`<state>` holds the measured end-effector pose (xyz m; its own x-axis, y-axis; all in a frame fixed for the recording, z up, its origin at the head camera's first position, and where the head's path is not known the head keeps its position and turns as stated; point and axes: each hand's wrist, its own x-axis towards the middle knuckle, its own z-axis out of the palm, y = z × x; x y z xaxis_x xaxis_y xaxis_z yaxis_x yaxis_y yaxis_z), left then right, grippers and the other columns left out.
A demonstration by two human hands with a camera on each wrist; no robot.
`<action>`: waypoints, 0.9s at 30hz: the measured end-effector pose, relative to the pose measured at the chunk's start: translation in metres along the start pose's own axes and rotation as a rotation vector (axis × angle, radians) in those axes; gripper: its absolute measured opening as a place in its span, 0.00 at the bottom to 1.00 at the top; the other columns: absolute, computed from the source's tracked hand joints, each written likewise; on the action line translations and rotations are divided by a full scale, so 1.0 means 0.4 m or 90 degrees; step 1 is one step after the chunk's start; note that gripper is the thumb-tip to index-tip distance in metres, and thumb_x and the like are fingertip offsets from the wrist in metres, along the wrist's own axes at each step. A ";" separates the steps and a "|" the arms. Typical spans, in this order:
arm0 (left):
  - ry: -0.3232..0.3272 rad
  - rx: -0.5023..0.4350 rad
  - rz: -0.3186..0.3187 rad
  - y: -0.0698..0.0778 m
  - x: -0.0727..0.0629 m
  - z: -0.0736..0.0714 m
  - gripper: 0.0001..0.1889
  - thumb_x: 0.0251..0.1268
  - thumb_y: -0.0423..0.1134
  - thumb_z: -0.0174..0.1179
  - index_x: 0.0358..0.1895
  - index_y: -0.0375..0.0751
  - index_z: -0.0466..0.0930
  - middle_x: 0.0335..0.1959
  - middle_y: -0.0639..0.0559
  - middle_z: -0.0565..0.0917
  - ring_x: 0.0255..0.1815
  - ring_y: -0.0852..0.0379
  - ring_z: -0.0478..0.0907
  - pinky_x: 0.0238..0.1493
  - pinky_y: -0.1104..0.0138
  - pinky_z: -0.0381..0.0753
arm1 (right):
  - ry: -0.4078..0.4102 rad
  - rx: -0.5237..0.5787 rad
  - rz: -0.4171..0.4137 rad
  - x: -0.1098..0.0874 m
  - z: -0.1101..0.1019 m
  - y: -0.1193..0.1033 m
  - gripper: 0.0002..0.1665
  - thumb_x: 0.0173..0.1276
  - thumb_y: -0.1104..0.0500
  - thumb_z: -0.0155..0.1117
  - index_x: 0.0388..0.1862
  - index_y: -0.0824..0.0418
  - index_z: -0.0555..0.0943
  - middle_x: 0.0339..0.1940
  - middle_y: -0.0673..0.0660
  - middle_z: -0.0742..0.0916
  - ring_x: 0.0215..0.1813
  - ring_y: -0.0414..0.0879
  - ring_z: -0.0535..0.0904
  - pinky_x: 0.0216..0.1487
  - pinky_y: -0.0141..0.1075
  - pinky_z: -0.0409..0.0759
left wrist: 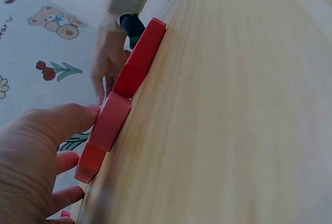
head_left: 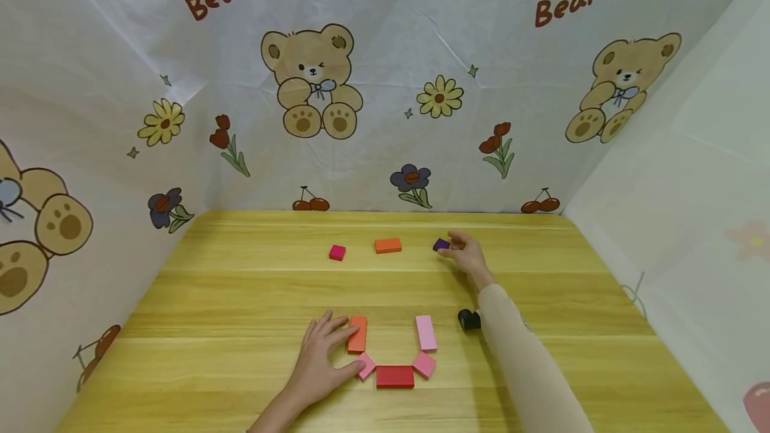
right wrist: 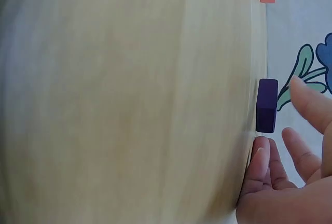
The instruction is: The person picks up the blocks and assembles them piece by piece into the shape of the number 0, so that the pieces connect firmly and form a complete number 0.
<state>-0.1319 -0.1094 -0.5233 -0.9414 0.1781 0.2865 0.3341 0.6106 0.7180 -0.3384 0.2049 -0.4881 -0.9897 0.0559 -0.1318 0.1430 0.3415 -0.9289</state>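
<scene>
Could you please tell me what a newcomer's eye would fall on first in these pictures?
Probably the winking teddy bears printed on the white cloth behind the table. Next comes the U of red, orange and pink blocks in the foreground, with the left hand at its left side. Farther back, the right hand is beside a small purple block.

Wears a long cream sleeve [head_left: 532, 366] on the right, a black rounded device [head_left: 468, 319] at the sleeve's inner edge, a small mark [head_left: 527, 326] toward its outer edge.

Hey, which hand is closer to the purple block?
Right. The right hand is beside the purple block; the left hand is by the nearer orange block, farther away.
</scene>
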 end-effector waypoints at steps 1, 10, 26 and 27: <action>0.001 0.001 -0.001 -0.001 0.000 0.000 0.30 0.46 0.51 0.75 0.56 0.46 0.83 0.61 0.44 0.79 0.73 0.34 0.60 0.71 0.34 0.48 | 0.004 -0.004 -0.001 0.000 0.002 0.000 0.36 0.64 0.67 0.67 0.71 0.66 0.67 0.69 0.68 0.72 0.65 0.60 0.68 0.67 0.48 0.70; -0.006 -0.008 -0.011 -0.002 -0.003 0.000 0.30 0.47 0.51 0.75 0.56 0.45 0.83 0.62 0.44 0.78 0.73 0.33 0.59 0.71 0.34 0.46 | 0.018 -0.060 0.007 -0.004 0.015 0.003 0.31 0.65 0.66 0.66 0.67 0.67 0.72 0.62 0.69 0.77 0.59 0.58 0.73 0.60 0.46 0.73; -0.005 -0.015 -0.003 0.001 -0.002 -0.003 0.30 0.47 0.52 0.75 0.55 0.44 0.83 0.61 0.43 0.78 0.73 0.33 0.59 0.71 0.35 0.46 | 0.051 -0.096 -0.006 -0.006 0.017 0.004 0.24 0.66 0.66 0.64 0.62 0.67 0.77 0.57 0.68 0.80 0.53 0.55 0.74 0.48 0.36 0.74; -0.004 -0.014 -0.001 0.002 -0.001 -0.003 0.30 0.47 0.52 0.75 0.55 0.44 0.83 0.61 0.43 0.78 0.73 0.33 0.59 0.71 0.35 0.46 | 0.052 -0.096 -0.007 -0.005 0.016 0.005 0.24 0.66 0.67 0.64 0.62 0.67 0.77 0.57 0.68 0.80 0.53 0.55 0.74 0.48 0.36 0.74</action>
<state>-0.1311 -0.1100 -0.5222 -0.9421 0.1820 0.2817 0.3337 0.5933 0.7326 -0.3361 0.1993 -0.4919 -0.9883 0.1249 -0.0872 0.1371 0.4792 -0.8669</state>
